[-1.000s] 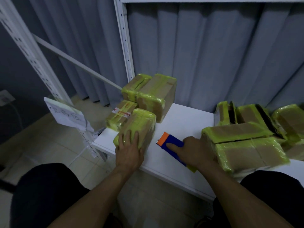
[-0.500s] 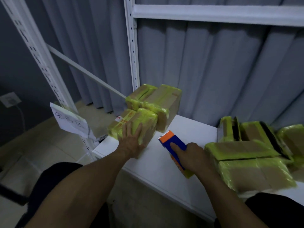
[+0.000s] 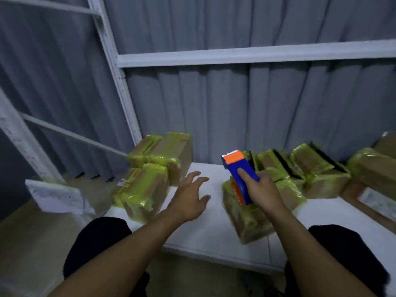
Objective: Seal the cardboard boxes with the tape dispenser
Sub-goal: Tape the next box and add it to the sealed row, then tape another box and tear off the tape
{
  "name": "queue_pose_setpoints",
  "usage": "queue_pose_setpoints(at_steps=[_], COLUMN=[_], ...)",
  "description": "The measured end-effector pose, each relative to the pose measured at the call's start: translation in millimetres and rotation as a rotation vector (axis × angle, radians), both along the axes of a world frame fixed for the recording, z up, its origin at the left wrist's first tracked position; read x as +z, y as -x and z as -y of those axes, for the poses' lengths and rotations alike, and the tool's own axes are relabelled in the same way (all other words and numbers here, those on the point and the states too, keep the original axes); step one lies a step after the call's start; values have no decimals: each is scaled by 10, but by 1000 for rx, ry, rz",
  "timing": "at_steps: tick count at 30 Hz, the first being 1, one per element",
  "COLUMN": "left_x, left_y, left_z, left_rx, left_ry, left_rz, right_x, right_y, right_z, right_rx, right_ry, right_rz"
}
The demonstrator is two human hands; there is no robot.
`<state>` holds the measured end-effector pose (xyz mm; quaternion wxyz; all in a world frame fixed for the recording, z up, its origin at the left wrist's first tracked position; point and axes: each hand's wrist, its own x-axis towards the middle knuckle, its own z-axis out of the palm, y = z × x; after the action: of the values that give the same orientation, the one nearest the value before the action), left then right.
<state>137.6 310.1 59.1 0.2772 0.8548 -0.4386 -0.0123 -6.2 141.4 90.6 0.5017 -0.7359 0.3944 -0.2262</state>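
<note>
The right hand (image 3: 264, 189) has its fingers wrapped around the tape dispenser (image 3: 240, 174), with a cardboard box (image 3: 246, 221) (blurred) just beneath them. The left hand (image 3: 188, 198) hovers beside it, fingers spread and empty. Unbraced, the box could skid under the tape's pull.

Forearms were bare to the frame edge; left hand (image 3: 188, 198) and right hand (image 3: 264, 190) bare too. Matte black cloth covered left thigh (image 3: 96, 243) and right thigh (image 3: 342, 254); garment type unclear.

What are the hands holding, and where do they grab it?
The right hand grips the blue tape dispenser around its lower body. The left hand holds nothing.
</note>
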Motion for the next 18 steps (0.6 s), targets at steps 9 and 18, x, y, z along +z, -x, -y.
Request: queue_pose_setpoints(at_steps=[9, 18], left_x=[-270, -697], left_y=[340, 297], left_z=[1315, 1399], left_rx=[-254, -347], left_ry=[-275, -557], left_rz=[-39, 196], right_x=[-223, -382], right_y=[375, 401], right_z=[879, 1051], right_rx=[-120, -78], right_ry=[31, 2], right_rz=[-69, -89])
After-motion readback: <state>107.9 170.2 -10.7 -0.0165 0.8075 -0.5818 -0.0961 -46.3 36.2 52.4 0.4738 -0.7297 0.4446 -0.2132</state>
